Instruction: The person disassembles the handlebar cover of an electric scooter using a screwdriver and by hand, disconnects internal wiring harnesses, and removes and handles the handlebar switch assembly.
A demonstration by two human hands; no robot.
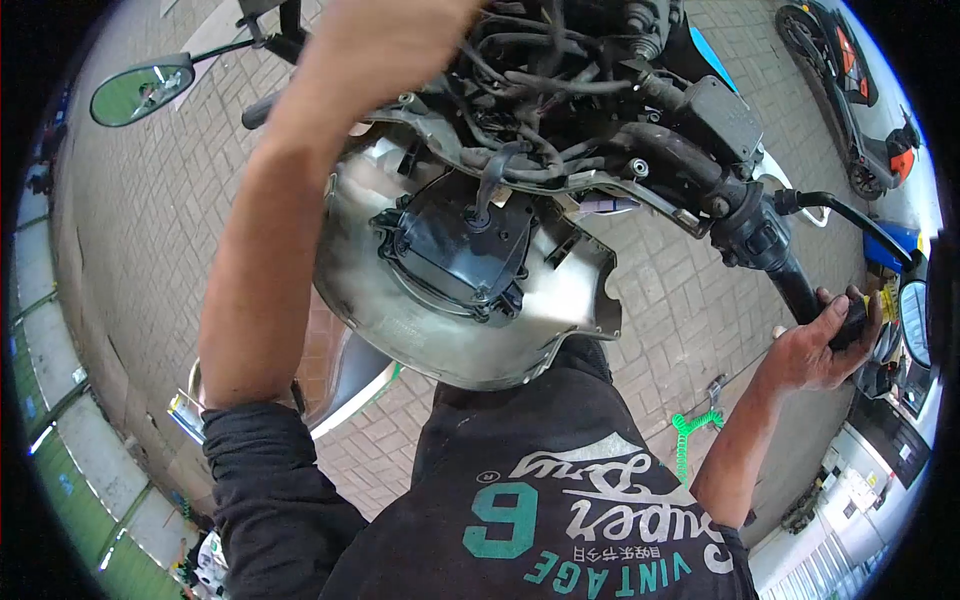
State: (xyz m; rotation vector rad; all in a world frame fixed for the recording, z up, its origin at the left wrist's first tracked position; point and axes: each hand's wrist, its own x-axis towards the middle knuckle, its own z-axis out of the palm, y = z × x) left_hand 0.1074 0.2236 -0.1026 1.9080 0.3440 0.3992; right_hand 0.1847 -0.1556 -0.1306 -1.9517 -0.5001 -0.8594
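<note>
My left hand (400,35) is at the top edge, above the dark wiring (540,80) at the front of a motorbike or scooter. Its fingers are smeared or out of frame, so I cannot see whether they hold anything. On the right, my right hand (815,350) is closed round the outer end of the black handlebar grip (793,288). Between my arms hangs a silver-toned curved cover (420,345), its inner side facing me. A black housing (460,245) is fixed in it, and a short cable (492,185) runs into that housing.
One mirror (142,90) sticks out at upper left; another mirror (914,322) is near my right hand. A green coiled hose (684,430) lies on the brick paving (650,345). A second two-wheeler (850,110) stands at upper right.
</note>
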